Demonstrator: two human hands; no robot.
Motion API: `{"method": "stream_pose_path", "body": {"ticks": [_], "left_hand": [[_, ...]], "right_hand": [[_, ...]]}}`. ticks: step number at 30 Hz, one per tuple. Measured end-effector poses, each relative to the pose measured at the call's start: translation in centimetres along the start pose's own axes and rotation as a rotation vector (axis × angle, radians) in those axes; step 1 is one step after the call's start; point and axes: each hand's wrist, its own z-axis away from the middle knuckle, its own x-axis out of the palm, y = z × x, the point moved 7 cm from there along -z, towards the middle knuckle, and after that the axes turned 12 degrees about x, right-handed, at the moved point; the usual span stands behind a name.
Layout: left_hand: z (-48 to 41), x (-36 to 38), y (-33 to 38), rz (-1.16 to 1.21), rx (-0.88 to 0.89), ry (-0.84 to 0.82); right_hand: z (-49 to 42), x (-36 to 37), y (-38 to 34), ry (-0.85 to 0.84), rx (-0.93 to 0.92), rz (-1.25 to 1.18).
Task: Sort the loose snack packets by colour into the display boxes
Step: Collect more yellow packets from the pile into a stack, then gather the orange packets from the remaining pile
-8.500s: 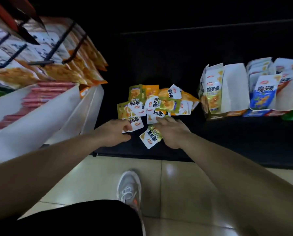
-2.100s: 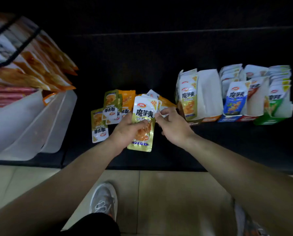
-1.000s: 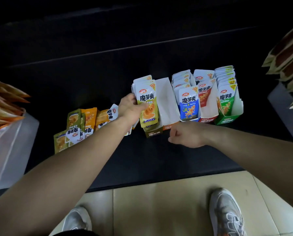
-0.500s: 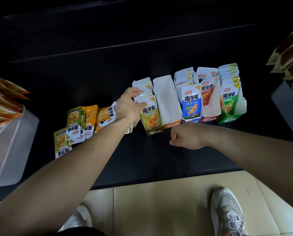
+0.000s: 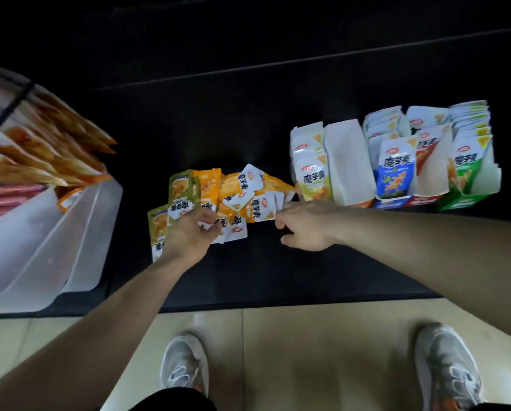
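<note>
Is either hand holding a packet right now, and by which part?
Cannot be told. The left hand lies over the loose packets, the right hand sits at the pile's edge, fingers curled; no packet is clearly lifted.

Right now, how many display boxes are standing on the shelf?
5, in a row at the right: olive box, empty orange box, blue box, red box, green box farthest right. None seems hidden.

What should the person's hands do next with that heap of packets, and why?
Probably close the left hand on an orange packet in the loose pile under it. Its fingers rest over the pile without clearly gripping anything, the pile mixes orange with olive packets, and the orange-edged box stands empty.
</note>
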Motion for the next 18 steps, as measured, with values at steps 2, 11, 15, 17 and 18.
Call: {"method": "stream_pose_path", "body": {"ticks": [2, 11, 15, 17, 18], "left_hand": [[1.3, -0.3, -2.4, 0.002, -0.029, 0.0], [3.0, 0.9, -4.9, 0.02, 0.035, 0.006], [2.6, 2.9, -4.6, -0.107, 0.15, -0.061], [2.2, 3.9, -5.1, -0.209, 0.183, -0.13], [2.1, 4.4, -5.2, -0.262, 0.205, -0.156]], "right_hand": [[-2.2, 0.7, -2.4, 0.033, -0.017, -0.015], [-6.6, 6.8, -8.0, 0.1, -0.109, 0.231], [-5.7, 8.1, -6.1, 0.129, -0.232, 0.356], [-5.0, 8.9, -5.3, 0.102, -0.265, 0.363], [-4.7, 9.1, -4.8, 0.098, -0.273, 0.351]]}}
